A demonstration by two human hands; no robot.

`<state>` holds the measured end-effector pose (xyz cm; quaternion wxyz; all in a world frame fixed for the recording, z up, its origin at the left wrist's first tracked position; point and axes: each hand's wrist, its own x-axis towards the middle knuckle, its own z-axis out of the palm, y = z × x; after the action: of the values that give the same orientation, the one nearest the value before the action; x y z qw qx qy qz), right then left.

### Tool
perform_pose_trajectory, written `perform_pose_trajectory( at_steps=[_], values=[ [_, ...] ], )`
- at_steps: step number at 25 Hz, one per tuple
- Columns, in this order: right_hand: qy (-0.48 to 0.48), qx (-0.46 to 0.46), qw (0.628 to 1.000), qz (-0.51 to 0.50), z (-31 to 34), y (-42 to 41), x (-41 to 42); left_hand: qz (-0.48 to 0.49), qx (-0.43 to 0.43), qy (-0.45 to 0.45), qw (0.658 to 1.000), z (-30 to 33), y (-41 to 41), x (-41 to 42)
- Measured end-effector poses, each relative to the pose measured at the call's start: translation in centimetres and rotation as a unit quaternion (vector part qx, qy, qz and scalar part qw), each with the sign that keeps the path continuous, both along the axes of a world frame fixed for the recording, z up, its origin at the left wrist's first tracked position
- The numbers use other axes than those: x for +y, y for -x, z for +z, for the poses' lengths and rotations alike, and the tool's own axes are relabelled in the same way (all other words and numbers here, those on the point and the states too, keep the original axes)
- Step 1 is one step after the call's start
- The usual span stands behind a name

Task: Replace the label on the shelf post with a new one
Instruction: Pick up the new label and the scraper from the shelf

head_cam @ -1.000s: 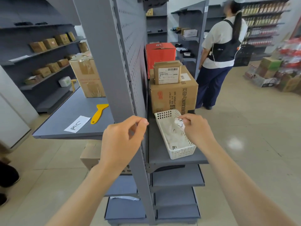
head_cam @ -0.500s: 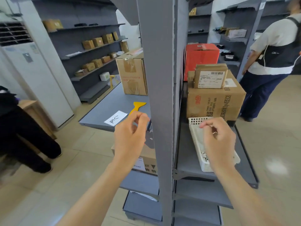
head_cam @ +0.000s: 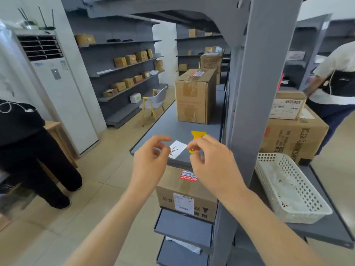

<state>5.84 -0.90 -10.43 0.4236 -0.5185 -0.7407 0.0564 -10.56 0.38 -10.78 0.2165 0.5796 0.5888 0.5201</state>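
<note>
A new white label [head_cam: 177,149] with handwritten letters lies at the near corner of the grey shelf [head_cam: 172,127]. My right hand [head_cam: 213,164] has thumb and forefinger pinched at the label's right edge. My left hand [head_cam: 150,164] hovers at the label's left edge with its fingers curled and apart, holding nothing. A yellow scraper [head_cam: 198,135] lies just behind the label, its handle partly hidden by my right hand. The grey shelf post [head_cam: 255,96] rises just right of my hands; no label shows on its visible face.
A white mesh basket [head_cam: 269,169] with paper scraps sits on the shelf right of the post, before stacked cardboard boxes [head_cam: 295,135]. A tall cardboard box [head_cam: 194,96] stands behind the scraper. One person [head_cam: 28,143] stands at left, another [head_cam: 338,77] at far right.
My right hand left the basket and crossed left past the post to the label. My left hand moved from the post to the label too. My view swung left.
</note>
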Motion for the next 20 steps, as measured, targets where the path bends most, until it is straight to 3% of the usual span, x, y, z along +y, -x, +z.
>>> perform_pose_trajectory(
  at_steps=[3, 5, 8, 12, 16, 20],
  values=[
    [0.191, -0.073, 0.975, -0.093, 0.0, 3.3, 4.9, -0.010, 0.004, 0.002, 1.000, 0.6, 3.8, 0.7],
    [0.242, -0.104, 0.953, -0.150, -0.3, 4.4, 8.0, -0.014, 0.001, 0.006, 1.000, 1.0, 5.6, 1.2],
    [0.276, -0.136, 0.924, -0.227, -1.2, 4.1, 11.6, -0.036, 0.010, -0.002, 0.999, 1.4, 6.9, 1.7],
    [0.293, -0.221, 0.895, -0.254, -2.2, 3.4, 13.9, -0.054, 0.007, 0.001, 0.999, 1.2, 7.0, 2.1],
    [0.318, -0.178, 0.899, -0.244, -0.8, 3.4, 14.1, -0.077, -0.003, 0.028, 0.997, 0.6, 6.8, 2.4],
    [0.295, -0.107, 0.925, -0.215, -0.2, 3.3, 12.7, -0.083, -0.009, 0.023, 0.996, 0.7, 6.1, 2.5]
  ],
)
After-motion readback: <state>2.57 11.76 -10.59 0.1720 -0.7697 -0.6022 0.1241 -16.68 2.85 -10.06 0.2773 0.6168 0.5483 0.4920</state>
